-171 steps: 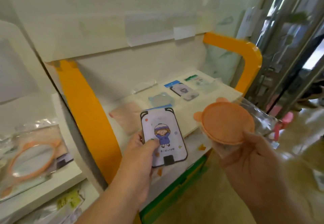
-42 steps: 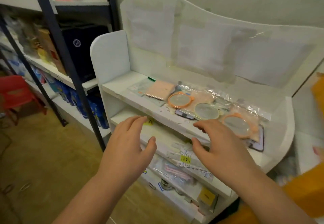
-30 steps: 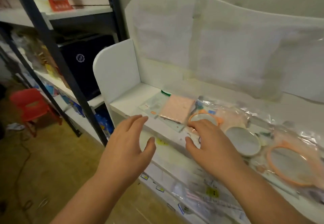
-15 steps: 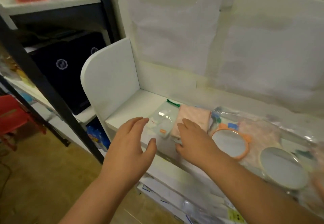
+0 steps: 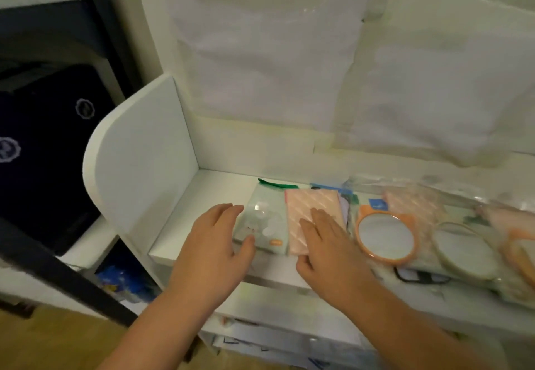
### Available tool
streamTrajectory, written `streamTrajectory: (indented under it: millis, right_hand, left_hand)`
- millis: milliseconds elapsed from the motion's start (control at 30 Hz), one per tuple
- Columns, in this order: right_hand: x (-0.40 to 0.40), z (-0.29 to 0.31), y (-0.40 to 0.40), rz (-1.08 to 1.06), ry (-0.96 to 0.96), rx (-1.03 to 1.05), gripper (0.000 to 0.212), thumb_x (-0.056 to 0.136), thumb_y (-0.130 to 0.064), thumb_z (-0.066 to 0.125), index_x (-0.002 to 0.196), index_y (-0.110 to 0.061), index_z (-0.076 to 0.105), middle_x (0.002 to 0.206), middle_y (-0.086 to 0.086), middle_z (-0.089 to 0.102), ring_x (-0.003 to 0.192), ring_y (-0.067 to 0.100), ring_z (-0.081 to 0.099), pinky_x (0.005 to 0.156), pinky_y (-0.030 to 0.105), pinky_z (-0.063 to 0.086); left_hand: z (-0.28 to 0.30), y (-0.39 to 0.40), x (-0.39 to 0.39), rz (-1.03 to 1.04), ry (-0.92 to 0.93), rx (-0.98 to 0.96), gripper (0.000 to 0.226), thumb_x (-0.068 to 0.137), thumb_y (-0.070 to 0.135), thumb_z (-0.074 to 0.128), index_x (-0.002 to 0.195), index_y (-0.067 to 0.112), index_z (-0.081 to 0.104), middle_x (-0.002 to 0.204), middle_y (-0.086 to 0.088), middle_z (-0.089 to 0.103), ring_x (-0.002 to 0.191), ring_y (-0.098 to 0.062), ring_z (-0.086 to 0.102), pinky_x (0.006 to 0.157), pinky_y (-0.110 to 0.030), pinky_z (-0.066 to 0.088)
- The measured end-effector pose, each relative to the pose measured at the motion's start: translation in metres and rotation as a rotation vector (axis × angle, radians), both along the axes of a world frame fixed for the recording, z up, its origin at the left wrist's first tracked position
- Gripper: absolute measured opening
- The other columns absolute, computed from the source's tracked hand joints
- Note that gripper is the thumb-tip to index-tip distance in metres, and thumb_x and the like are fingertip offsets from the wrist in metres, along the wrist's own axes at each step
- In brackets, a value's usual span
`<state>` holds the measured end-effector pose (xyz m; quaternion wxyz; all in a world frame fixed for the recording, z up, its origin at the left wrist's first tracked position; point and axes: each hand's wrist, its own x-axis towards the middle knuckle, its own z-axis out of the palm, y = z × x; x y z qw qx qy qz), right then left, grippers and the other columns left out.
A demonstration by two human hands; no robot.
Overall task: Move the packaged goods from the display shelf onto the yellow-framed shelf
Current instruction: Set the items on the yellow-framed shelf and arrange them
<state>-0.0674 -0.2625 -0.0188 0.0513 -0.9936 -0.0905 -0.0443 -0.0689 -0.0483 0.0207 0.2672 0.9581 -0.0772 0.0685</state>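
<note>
Packaged goods lie in a row on the top board of the white display shelf (image 5: 202, 195). At the left end is a pale green flat pack (image 5: 265, 219), and a pink quilted pack (image 5: 314, 207) overlaps its right side. My left hand (image 5: 214, 251) hovers flat at the green pack's left edge, fingers apart, thumb touching its front. My right hand (image 5: 327, 251) rests spread on the pink pack's front part. To the right lie an orange-rimmed round mirror (image 5: 386, 238) and a pale-rimmed mirror (image 5: 466, 249) in clear bags. The yellow-framed shelf is out of view.
The shelf's white side panel (image 5: 139, 161) stands left of my left hand, and its tall back panel (image 5: 289, 51) is covered with taped paper. A dark metal rack (image 5: 58, 271) with black boxes (image 5: 43, 143) stands at the left. Lower boards hold more packs.
The view has closed in on the shelf's left end. My right hand has slid forward onto the pink pack, and my left hand has reached the green pack's edge.
</note>
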Motion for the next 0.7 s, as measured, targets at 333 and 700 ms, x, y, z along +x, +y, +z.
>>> streamTrajectory:
  millis: [333, 700]
  right_hand:
    - [0.011, 0.026, -0.004, -0.303, -0.124, 0.658, 0.037, 0.101, -0.014, 0.041, 0.135, -0.029, 0.047, 0.111, -0.007, 0.06, 0.092, 0.012, 0.059, 0.074, 0.018, 0.048]
    - [-0.03, 0.058, 0.012, -0.558, -0.123, 2.036, 0.031, 0.1, -0.003, 0.042, 0.106, -0.027, 0.061, 0.093, -0.008, 0.077, 0.086, 0.013, 0.074, 0.081, 0.036, 0.058]
  left_hand:
    - [-0.028, -0.018, 0.031, -0.038, 0.153, 0.156, 0.063, 0.089, 0.06, 0.046, 0.142, 0.026, 0.041, 0.138, -0.001, 0.05, 0.124, -0.025, 0.044, 0.102, -0.036, 0.041]
    - [-0.043, -0.043, 0.053, 0.027, 0.221, 0.561, 0.105, 0.074, 0.088, 0.031, 0.155, 0.025, 0.012, 0.142, -0.015, 0.044, 0.126, -0.034, 0.042, 0.101, -0.042, 0.037]
